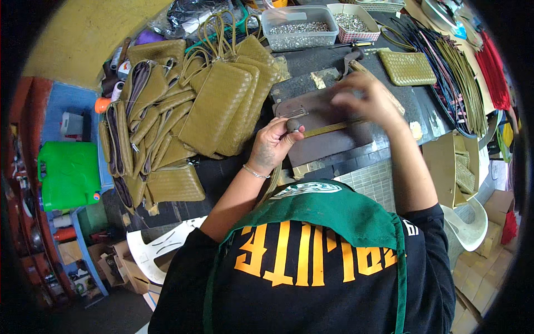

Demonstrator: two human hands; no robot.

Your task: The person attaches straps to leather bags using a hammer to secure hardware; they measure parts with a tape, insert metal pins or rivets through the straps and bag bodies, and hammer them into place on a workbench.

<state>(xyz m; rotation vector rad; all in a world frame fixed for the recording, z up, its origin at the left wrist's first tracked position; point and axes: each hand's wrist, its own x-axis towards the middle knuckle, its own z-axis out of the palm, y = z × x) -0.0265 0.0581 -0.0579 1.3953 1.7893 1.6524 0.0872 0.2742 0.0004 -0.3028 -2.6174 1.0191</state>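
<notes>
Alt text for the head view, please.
A left hand holds a dark rounded object; the blurred right hand is over a dark brown panel. Woven olive pouches are piled to the left, and two tubs of small shiny pieces stand at the back.

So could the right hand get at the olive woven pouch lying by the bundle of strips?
Probably yes: the right hand is too blurred to tell whether it's free, but the pouch lies close by with nothing on top.

Left fingers curled, right fingers blurred
</notes>
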